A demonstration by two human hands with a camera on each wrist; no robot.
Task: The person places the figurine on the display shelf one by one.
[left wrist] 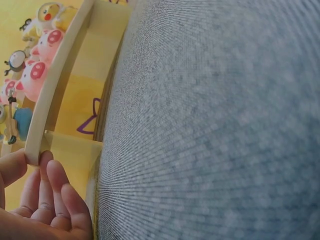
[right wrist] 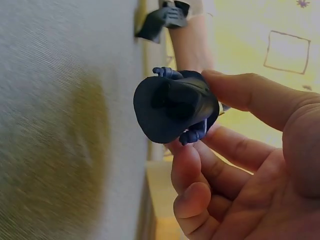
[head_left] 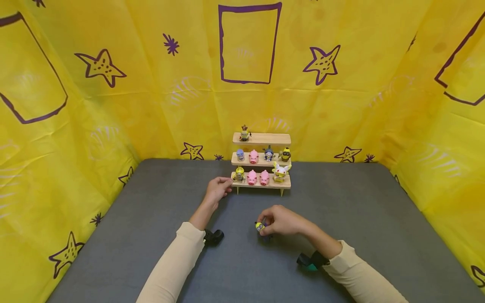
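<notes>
Yellow cloth printed with purple stars and rectangles walls in a grey table, and at the back of that table I see a three-step wooden shelf that serves as my landmark. My left hand is at the shelf's lower left corner, thumb and fingertips pinching the end of the bottom board; the left wrist view shows the board's edge held between them. My right hand is in front of the shelf, a little right of its middle and well apart from it, low over the table, with its fingers curled around a small yellow and blue toy figure. In the right wrist view I am looking at the dark blue underside of that figure, gripped between thumb and fingers. On the shelf's bottom step stand a yellow figure, two pink pigs and a white and yellow figure. The middle step carries a blue figure, another pink pig, a dark-hatted figure and a yellow one with goggles. On the top step, at its left end, a single small figure stands alone.
</notes>
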